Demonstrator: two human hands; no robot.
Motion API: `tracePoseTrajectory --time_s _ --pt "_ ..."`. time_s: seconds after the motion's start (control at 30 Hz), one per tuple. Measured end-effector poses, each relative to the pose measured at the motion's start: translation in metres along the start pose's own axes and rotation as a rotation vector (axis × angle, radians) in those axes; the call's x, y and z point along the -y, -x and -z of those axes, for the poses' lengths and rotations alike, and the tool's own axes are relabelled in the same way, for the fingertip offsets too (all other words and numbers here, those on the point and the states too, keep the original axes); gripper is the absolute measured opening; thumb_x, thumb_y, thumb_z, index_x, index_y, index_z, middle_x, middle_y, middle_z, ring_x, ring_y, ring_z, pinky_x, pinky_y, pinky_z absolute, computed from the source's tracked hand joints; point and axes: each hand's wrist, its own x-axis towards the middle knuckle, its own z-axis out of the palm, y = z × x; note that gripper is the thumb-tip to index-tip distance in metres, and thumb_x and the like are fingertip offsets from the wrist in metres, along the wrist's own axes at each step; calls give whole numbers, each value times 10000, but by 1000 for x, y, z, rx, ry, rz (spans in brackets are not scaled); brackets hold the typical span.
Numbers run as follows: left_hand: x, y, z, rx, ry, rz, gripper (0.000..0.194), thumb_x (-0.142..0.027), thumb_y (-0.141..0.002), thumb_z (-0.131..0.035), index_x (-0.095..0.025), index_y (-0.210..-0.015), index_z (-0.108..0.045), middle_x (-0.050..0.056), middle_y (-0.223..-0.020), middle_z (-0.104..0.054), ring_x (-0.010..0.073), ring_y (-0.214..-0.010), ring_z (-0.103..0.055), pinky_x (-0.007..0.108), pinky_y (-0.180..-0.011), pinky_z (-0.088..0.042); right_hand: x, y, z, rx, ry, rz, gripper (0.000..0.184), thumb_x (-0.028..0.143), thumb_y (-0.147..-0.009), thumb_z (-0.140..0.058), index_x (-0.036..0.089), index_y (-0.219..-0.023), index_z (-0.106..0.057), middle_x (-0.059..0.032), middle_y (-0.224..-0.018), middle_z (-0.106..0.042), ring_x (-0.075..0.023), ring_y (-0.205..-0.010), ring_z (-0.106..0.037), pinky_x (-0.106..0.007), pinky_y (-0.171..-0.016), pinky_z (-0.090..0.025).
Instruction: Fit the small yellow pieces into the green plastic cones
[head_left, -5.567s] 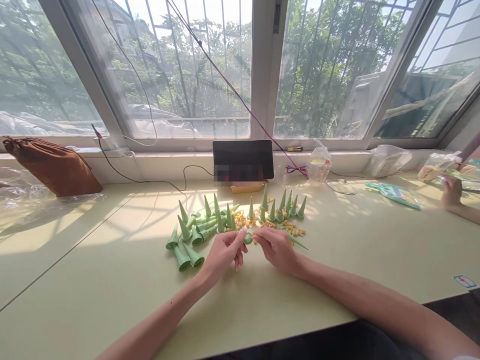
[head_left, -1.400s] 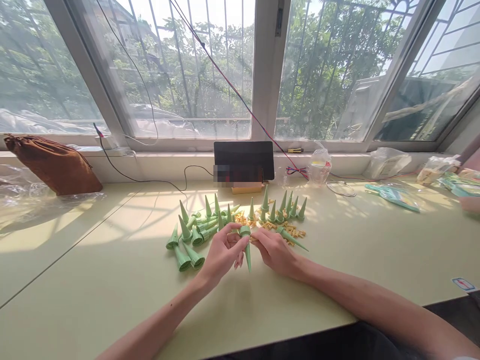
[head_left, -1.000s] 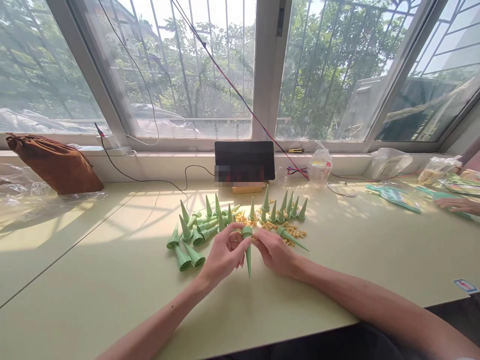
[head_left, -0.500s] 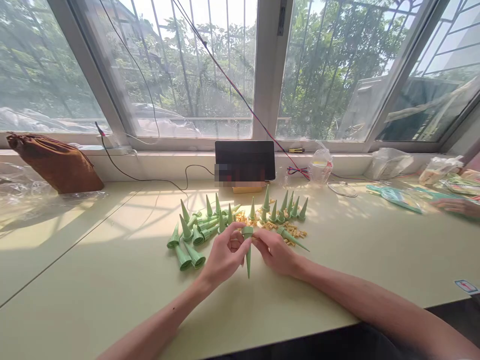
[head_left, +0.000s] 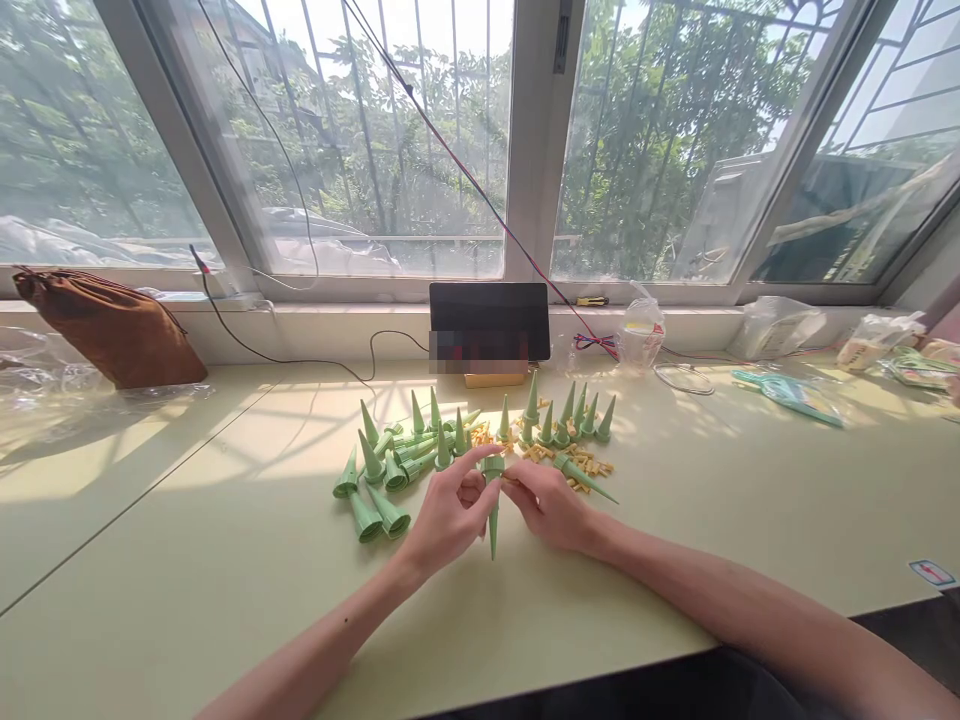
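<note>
My left hand (head_left: 455, 508) is closed around a green plastic spike (head_left: 493, 520), holding it point-down by its wide collar, with the thumb and forefinger on either side. Against the collar's right side press the pinched fingers of my right hand (head_left: 549, 503); whatever lies between their tips is too small and covered to name. Just beyond my right hand lies another green spike (head_left: 589, 478) on its side. Small yellow pieces (head_left: 592, 464) are scattered behind my hands.
Several upright green spikes (head_left: 562, 425) stand behind my hands, and hollow green cones (head_left: 366, 517) lie to the left. A black screen (head_left: 489, 315) stands by the window. At the left is a brown bag (head_left: 124, 330); plastic packages (head_left: 795, 395) lie at the right.
The spike in my left hand has shifted slightly left and its collar has dropped a little. My right hand stays almost still. Another person's hand at the far right has left the view.
</note>
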Motion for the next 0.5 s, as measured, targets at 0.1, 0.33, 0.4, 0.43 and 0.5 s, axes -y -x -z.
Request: tracePoseTrajectory --time_s 0.1,0.33,0.4,0.43,0.5 --pt "0 0 1 8 -1 10 458 -315 -915 -526 -199 -1358 -501 -68 -577 -476 79 -430 -478 196 -421 -450 0 1 0 8 1 1 222 182 -961 -414 200 -741 -385 26 -661 -429 -109 -585 -349 -233 -561 -299" --pt "1 0 1 14 -9 25 486 -329 -911 -527 -186 -1376 -517 -52 -596 -484 75 -454 -452 207 -455 -478 -1 1 -1 19 10 -5 241 175 -950 -416 204 -718 -356 28 -647 -413 -109 -576 -345 -235 -554 -293" --pt "1 0 2 16 -13 22 490 -333 -913 -526 -192 -1382 -513 -53 -595 -477 75 -460 -444 205 -462 -474 0 0 -1 22 8 -3 249 173 -950 -410 206 -712 -344 31 -638 -400 -108 -567 -335 -236 -545 -286" --pt "1 0 2 16 -15 20 491 -334 -914 -525 -195 -1385 -510 -53 -594 -474 75 -460 -440 204 -464 -470 1 0 0 24 6 -2 250 172 -949 -408 206 -710 -340 32 -635 -397 -108 -563 -331 -236 -543 -284" --pt "0 0 2 16 -22 16 490 -332 -915 -523 -201 -1386 -506 -54 -592 -471 77 -464 -439 204 -468 -465 2 0 0 27 3 -1 251 172 -946 -407 207 -707 -337 31 -634 -399 -108 -562 -329 -236 -544 -285"
